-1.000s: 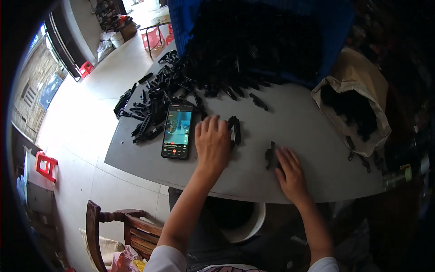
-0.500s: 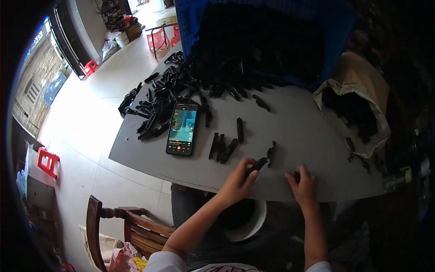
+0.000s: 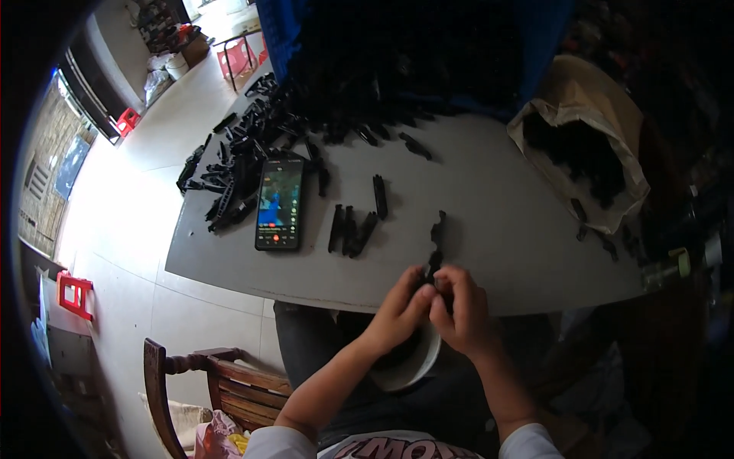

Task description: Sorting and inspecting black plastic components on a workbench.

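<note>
My left hand (image 3: 399, 312) is closed around a slim black plastic piece (image 3: 434, 262), whose upper end sticks out past the fingertips. My right hand (image 3: 463, 312) meets it from the other side, thumb and fingers bent and pressed against the same piece. Anything else within the right fingers is hidden. Just beyond the hands lies a single black piece (image 3: 438, 228). Farther left, a few more black pieces (image 3: 352, 232) lie side by side, with another black piece (image 3: 380, 196) behind them.
A lit phone (image 3: 279, 205) lies on the grey table (image 3: 505, 206), beside a heap of black pieces (image 3: 245, 168). A blue crate (image 3: 547, 46) stands behind, a brown paper bag (image 3: 589, 103) at right. Below the table edge is a white bucket (image 3: 419, 375); a wooden chair (image 3: 248, 382) stands left.
My right hand has moved left to join my left hand at the black piece; before, they were apart, with something small and dark in the right fingers. The view has shifted slightly.
</note>
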Action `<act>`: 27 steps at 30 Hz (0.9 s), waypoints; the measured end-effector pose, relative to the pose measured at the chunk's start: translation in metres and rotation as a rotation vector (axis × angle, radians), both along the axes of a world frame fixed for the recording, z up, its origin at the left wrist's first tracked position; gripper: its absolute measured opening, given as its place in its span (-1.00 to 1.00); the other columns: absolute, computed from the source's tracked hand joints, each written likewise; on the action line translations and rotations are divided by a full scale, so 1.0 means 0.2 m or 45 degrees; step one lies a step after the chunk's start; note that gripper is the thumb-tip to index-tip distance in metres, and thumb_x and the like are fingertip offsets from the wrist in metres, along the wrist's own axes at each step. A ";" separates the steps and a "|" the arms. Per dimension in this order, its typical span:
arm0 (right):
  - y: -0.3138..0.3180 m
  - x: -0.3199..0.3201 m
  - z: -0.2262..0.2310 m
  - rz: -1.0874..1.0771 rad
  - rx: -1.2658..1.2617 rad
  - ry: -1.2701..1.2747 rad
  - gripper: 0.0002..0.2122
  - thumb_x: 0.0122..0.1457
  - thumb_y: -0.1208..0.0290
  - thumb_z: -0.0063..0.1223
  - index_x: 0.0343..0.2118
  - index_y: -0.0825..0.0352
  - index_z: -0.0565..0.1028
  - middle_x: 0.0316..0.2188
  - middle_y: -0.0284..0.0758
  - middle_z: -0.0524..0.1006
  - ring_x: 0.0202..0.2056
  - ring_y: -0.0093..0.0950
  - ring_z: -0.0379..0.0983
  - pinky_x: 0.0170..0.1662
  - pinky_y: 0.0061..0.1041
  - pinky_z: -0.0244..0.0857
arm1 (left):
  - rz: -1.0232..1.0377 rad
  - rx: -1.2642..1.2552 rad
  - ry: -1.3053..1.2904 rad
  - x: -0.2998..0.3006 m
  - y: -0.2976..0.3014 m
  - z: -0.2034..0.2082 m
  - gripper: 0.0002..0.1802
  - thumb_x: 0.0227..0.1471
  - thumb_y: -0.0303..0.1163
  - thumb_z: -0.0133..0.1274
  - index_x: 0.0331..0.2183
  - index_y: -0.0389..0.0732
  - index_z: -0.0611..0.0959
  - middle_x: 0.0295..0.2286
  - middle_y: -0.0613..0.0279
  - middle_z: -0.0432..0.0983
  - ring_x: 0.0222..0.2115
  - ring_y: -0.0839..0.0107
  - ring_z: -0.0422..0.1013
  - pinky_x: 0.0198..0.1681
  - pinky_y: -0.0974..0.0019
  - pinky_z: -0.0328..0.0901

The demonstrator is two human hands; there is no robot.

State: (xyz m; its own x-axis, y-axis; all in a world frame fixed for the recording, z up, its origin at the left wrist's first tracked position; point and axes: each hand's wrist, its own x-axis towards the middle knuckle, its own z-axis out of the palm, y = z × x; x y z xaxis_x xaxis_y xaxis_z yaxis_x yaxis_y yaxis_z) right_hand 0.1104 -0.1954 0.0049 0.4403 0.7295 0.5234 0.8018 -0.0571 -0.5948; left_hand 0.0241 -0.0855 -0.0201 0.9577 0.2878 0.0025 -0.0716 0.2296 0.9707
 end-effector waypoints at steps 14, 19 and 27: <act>-0.07 0.02 0.01 -0.042 0.057 0.514 -0.62 -0.06 0.54 0.21 -0.12 0.40 0.40 -0.28 -0.35 0.42 -0.27 -0.57 0.36 -0.17 -0.63 0.25 | -0.010 0.393 -0.032 -0.05 0.02 -0.01 -0.56 0.03 -0.39 0.01 -0.07 -0.39 0.34 -0.47 0.01 0.46 -0.41 0.38 0.46 -0.32 0.35 0.31; -0.09 -0.05 -0.08 0.226 0.353 1.487 -0.66 0.01 0.57 0.14 -0.13 0.39 0.35 -0.16 -0.28 0.46 -0.24 -0.59 0.41 -0.16 -0.59 0.32 | -0.137 0.407 0.108 -0.10 0.05 0.04 -0.54 -0.01 -0.43 0.03 -0.05 -0.39 0.37 -0.47 -0.01 0.49 -0.47 0.32 0.49 -0.38 0.38 0.33; -0.14 -0.13 -0.19 0.052 -0.021 0.747 -0.59 0.03 0.43 0.14 -0.06 0.39 0.33 -0.11 -0.15 0.42 -0.13 -0.30 0.41 -0.09 -0.43 0.30 | -0.091 1.300 0.174 -0.36 0.17 0.08 -0.41 -0.17 -0.38 0.15 -0.03 -0.27 0.41 -0.11 -0.04 0.35 -0.07 -0.01 0.28 -0.04 0.06 0.18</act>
